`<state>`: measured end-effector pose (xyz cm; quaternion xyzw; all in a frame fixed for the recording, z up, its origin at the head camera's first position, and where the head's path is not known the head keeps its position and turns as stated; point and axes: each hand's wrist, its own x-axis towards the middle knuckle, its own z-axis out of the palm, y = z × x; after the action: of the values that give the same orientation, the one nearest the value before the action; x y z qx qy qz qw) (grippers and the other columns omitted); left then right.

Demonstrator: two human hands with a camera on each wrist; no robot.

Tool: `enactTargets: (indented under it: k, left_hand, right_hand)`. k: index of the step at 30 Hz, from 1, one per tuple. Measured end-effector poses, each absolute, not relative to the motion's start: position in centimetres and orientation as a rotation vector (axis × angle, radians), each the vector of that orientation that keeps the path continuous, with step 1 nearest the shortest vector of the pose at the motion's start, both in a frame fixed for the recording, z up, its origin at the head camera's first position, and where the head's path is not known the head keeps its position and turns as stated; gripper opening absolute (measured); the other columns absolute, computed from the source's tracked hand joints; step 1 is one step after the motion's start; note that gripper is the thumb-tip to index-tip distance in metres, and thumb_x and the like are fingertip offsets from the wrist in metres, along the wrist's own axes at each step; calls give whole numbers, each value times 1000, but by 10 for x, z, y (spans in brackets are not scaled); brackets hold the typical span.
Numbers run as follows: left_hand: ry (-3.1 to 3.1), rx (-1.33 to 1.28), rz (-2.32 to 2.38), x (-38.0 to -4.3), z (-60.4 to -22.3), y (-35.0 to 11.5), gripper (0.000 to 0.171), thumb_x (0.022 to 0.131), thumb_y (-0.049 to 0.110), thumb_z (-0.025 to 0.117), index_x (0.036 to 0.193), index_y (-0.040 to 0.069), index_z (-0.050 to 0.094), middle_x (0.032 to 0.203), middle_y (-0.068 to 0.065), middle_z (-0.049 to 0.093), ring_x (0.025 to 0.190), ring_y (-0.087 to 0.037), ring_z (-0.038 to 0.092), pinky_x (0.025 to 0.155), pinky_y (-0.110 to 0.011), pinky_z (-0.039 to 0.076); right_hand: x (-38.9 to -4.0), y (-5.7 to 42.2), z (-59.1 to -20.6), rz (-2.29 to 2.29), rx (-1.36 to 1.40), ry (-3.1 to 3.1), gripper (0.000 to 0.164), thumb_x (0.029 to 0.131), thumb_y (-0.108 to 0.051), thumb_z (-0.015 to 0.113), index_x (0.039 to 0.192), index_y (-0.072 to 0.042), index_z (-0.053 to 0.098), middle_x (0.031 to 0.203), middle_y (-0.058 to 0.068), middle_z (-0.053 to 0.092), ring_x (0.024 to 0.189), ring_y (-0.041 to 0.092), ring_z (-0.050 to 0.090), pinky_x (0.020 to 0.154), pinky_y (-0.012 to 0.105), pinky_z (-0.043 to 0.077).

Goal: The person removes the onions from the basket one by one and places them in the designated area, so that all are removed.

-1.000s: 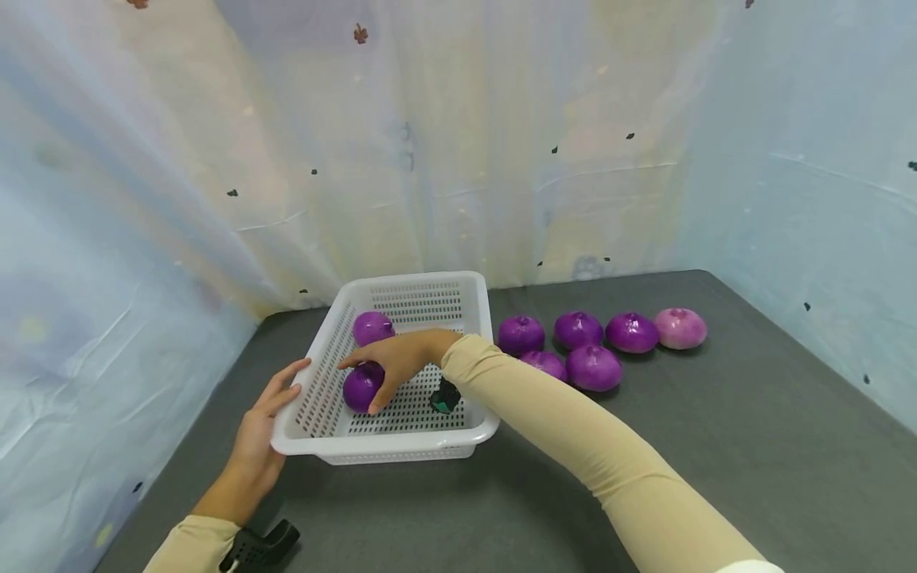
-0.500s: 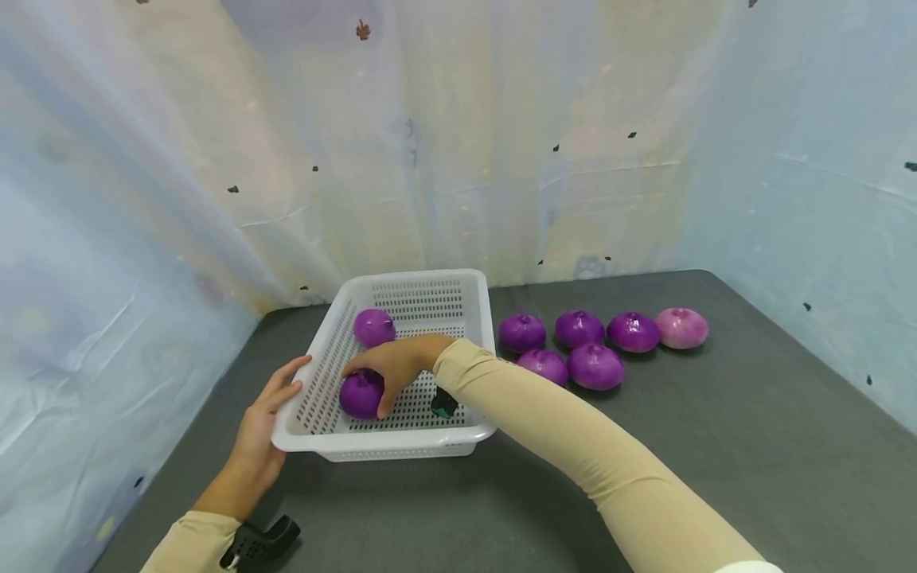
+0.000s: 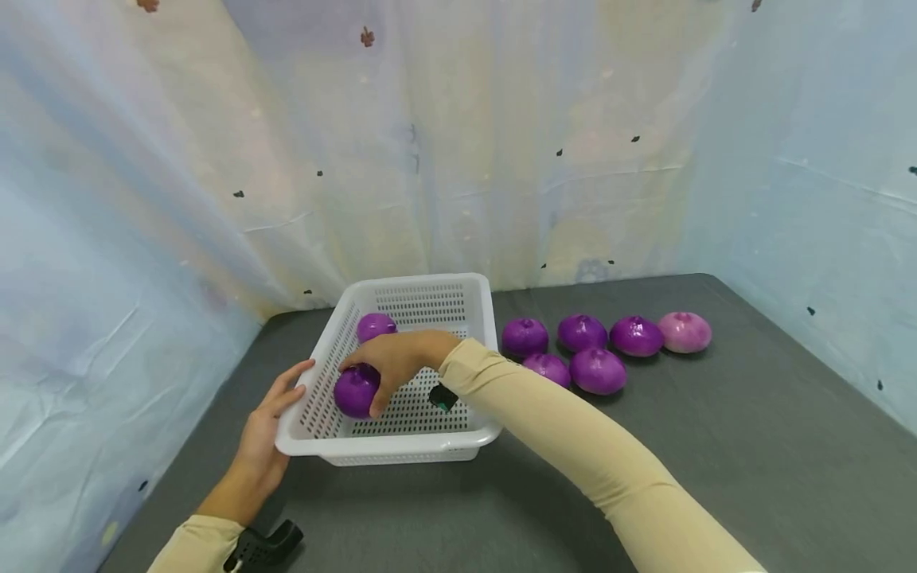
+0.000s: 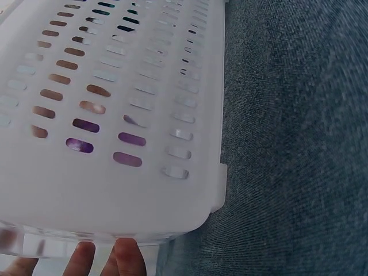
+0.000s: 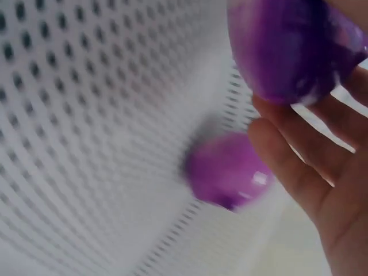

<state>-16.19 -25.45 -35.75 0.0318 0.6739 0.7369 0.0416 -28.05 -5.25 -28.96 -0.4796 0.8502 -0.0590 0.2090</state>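
My right hand [image 3: 397,362] reaches into a white slotted basket [image 3: 423,442] and grips a purple onion [image 3: 354,393], fingers over its top and thumb on its near side. In the right wrist view this onion [image 5: 282,52] is against the fingertips, above a second onion [image 5: 227,169] on the basket floor. That second onion [image 3: 376,325] sits near the basket's back left in the head view. My left hand [image 3: 259,436] holds the basket's left rim. The left wrist view shows its fingertips [image 4: 129,257] at the rim, with purple visible through the wall slots.
Several more onions stand on the dark grey table [image 3: 573,485], right of the basket, including a paler pink onion [image 3: 684,332] at the far end. A patterned curtain [image 3: 444,159] hangs behind and along both sides. The right forearm crosses over the basket's right rim.
The gripped onion has shifted slightly left inside the basket, and my right hand's fingers have settled over it. The left hand keeps its place on the rim.
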Motion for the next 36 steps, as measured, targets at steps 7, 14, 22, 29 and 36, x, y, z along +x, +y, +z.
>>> enactTargets:
  k: [7, 14, 22, 29, 36]
  left_hand:
    - [2078, 67, 2240, -164, -354, -250, 49, 109, 36, 32, 156, 25, 23, 140, 12, 38, 114, 2, 55, 89, -27, 50]
    - [2050, 55, 2266, -163, -353, -249, 48, 109, 34, 34, 155, 25, 26, 133, 14, 48, 112, -3, 59, 87, -28, 52]
    - [2059, 44, 2268, -164, -351, -251, 48, 109, 35, 35, 155, 26, 26, 139, 10, 42, 113, -3, 58, 85, -28, 53]
    - [2055, 49, 2270, -164, -353, -251, 48, 109, 35, 35, 155, 25, 27, 138, 11, 43, 112, -3, 59, 83, -28, 53]
    - [2030, 71, 2280, -165, -353, -248, 48, 109, 34, 35, 155, 25, 27, 138, 12, 45, 111, -4, 60, 84, -29, 54]
  right_hand:
    - [-265, -35, -262, -227, -1417, 2387, 93, 79, -45, 83, 156, -33, 31, 152, -9, 43, 136, 10, 43, 109, 33, 43]
    - [-253, 1, -241, -325, -1480, 2405, 92, 80, -43, 83, 156, -29, 32, 152, -6, 43, 135, 12, 43, 107, 33, 44]
    - [-231, 50, -217, -388, -1518, 2472, 92, 78, -48, 83, 154, -35, 32, 153, -10, 40, 135, 9, 44, 107, 33, 43]
    - [-219, 88, -212, -401, -1512, 2524, 89, 78, -48, 83, 153, -31, 38, 150, -10, 43, 133, 7, 46, 107, 34, 43]
    - [-205, 131, -216, -373, -1460, 2591, 89, 78, -52, 81, 153, -33, 37, 151, -11, 43, 133, 9, 48, 106, 38, 44]
